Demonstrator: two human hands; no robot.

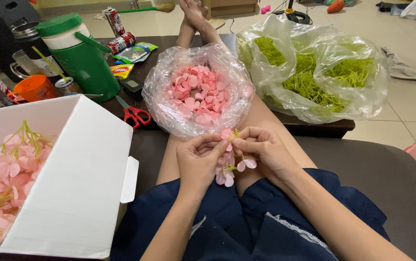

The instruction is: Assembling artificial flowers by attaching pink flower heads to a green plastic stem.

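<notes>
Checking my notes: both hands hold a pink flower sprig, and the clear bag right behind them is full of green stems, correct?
Not quite. In the head view, the clear bag behind the left hand and right hand with the flower sprig holds pink petals; the green stems fill the other bag.

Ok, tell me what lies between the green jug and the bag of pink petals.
In the head view, red-handled scissors and a small dark box lie on the table between the green jug and the petal bag.

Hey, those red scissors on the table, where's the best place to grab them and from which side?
Probably by the red handle loops, coming from the near side. The scissors lie flat beside the white box, loops toward the person and blades pointing away toward the green jug, so the handles come first.
</notes>
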